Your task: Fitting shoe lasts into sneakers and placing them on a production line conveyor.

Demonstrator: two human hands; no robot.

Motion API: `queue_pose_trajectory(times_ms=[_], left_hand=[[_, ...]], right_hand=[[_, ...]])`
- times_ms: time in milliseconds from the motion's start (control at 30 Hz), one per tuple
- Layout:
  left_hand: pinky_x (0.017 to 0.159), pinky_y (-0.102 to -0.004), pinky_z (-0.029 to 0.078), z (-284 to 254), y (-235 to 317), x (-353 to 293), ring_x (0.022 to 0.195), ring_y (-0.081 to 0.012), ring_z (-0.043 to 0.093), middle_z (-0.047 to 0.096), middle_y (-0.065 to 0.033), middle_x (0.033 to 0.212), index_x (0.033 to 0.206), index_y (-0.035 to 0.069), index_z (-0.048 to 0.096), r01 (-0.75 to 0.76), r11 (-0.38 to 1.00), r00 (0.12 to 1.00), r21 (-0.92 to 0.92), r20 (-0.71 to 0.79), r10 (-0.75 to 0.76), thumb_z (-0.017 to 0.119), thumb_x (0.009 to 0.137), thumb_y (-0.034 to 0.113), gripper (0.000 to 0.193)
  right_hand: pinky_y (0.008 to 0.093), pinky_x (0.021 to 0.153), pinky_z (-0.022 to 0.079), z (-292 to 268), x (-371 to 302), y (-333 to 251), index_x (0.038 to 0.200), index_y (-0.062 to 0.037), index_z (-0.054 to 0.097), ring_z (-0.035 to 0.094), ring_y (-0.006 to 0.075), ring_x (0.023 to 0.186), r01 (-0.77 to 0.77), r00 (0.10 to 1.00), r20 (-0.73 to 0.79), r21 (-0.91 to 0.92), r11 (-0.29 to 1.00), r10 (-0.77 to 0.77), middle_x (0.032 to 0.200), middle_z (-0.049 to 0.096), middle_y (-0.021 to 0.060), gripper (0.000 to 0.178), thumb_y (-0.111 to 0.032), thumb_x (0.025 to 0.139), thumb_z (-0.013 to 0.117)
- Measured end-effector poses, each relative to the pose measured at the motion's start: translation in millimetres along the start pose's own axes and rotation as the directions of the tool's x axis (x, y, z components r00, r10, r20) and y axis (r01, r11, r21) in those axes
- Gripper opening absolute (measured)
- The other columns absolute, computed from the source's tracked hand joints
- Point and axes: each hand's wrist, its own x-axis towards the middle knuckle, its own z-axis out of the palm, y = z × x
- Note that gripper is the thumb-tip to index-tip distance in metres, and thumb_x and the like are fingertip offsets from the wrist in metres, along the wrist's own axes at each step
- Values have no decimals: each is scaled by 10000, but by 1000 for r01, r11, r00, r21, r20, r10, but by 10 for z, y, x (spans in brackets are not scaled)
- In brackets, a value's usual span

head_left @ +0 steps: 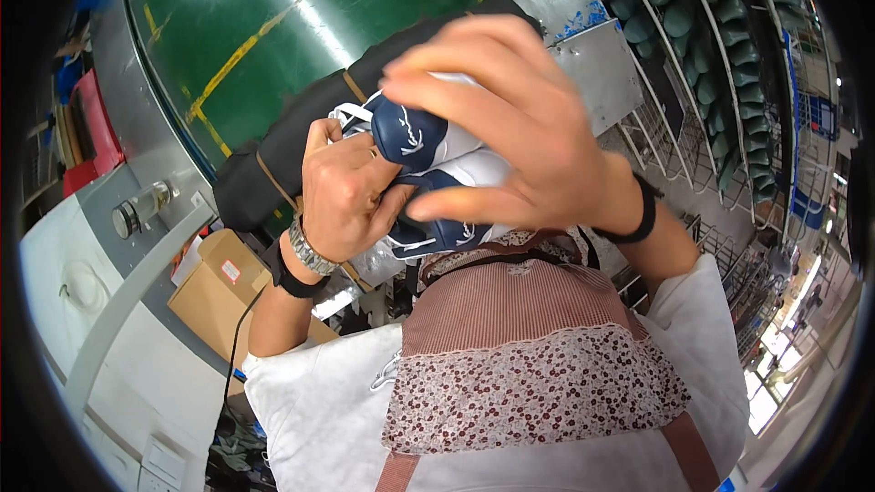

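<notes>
My left hand (342, 187) grasps the navy-and-white shoes (410, 137), probably to steady them. My right hand (542, 137) spreads over them, fingers parted; blur hides any contact. The shoes sit at the black roll's (292, 135) near edge, apparently for cushioned support. Beyond the roll: green surface (264, 14).

The right hand (519, 128) is blurred, and the navy-and-white shoes (410, 137) beneath it are partly covered. Beyond the left hand (344, 184), the green surface (264, 5) is cut off by the upper edge, while the print on a label (231, 271) left of that hand is too small to be read.
</notes>
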Motion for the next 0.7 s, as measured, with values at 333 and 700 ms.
queue_pose_trajectory(times_ms=[333,700], left_hand=[[690,-401,340,-2,-89,285,600,-263,514,525,-47,603,798,92,710,-73,995,997,74,42,70,816,607,102,219],[480,-386,311,-493,-2190,1282,495,-120,320,390,-64,487,586,-42,559,630,775,706,-47,-381,-597,845,813,282,487]], right_hand=[[434,860,515,184,-203,410,978,-11,701,659,316,930,-59,998,9,185,981,59,999,705,122,276,-202,798,788],[493,1131,388,249,-2181,504,1400,-46,528,431,397,1397,-581,749,214,-242,777,627,1542,410,190,801,-283,713,865]])
